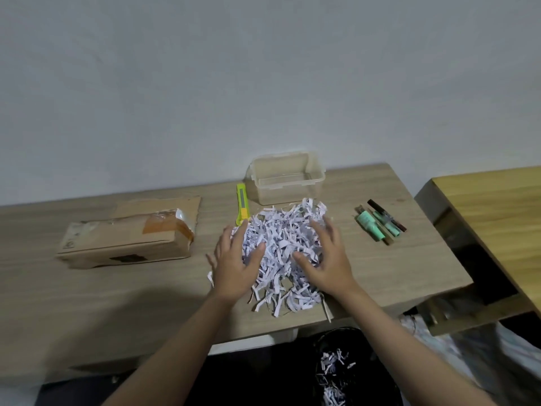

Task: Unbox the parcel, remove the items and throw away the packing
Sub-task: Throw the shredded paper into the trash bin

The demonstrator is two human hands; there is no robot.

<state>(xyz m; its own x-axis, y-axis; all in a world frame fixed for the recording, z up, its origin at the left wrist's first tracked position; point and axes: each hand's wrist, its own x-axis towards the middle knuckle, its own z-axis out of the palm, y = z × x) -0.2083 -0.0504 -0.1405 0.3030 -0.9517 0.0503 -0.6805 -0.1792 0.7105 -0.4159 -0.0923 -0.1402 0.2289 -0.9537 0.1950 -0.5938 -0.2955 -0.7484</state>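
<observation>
A heap of white shredded paper [282, 244] lies on the wooden table [117, 303] in front of me. My left hand [234, 265] presses against the heap's left side and my right hand [325, 259] against its right side, fingers spread over the strips. The flattened cardboard parcel box [128, 235] with torn orange tape lies at the left. Several green and dark pens and tubes [380, 227] lie in a row at the right. A black bin [351, 373] below the table edge holds some shredded strips.
A clear plastic tub [288, 177] stands behind the heap near the wall. A yellow-green utility knife [242, 204] lies beside it, touching the heap's far left. A second, yellower table [497, 218] stands at the right, with a gap between.
</observation>
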